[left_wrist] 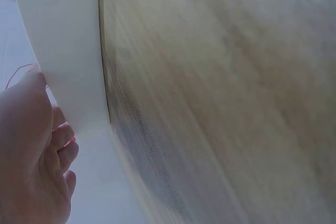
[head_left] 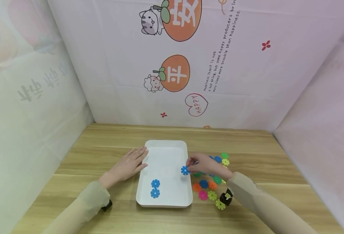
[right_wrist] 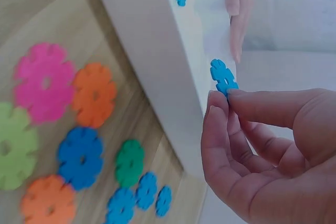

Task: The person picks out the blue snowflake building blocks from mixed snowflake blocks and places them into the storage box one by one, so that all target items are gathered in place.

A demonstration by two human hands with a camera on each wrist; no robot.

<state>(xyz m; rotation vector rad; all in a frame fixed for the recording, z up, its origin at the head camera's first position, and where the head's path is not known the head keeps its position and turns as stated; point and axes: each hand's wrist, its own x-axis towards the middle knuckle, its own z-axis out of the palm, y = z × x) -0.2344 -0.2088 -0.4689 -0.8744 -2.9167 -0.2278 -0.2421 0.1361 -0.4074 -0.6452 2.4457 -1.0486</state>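
My right hand (head_left: 202,163) pinches a light blue notched plastic disc (right_wrist: 223,76) between thumb and index finger. It holds the disc just over the right rim of a white rectangular tray (head_left: 166,156). Two more light blue notched discs (head_left: 155,188) lie near the tray's front left corner, edges touching; whether they interlock I cannot tell. At the tray's left rim rests my left hand (head_left: 130,164), its fingers extended and holding nothing. The left wrist view shows that hand (left_wrist: 31,145) against the tray's outer wall (left_wrist: 63,40).
Right of the tray lie several loose notched discs, among them a pink one (right_wrist: 45,82), an orange one (right_wrist: 93,95), a dark blue one (right_wrist: 80,158) and a green one (right_wrist: 129,162). My right forearm partly covers this group. A printed white cloth (head_left: 233,81) hangs behind the wooden table (head_left: 107,133).
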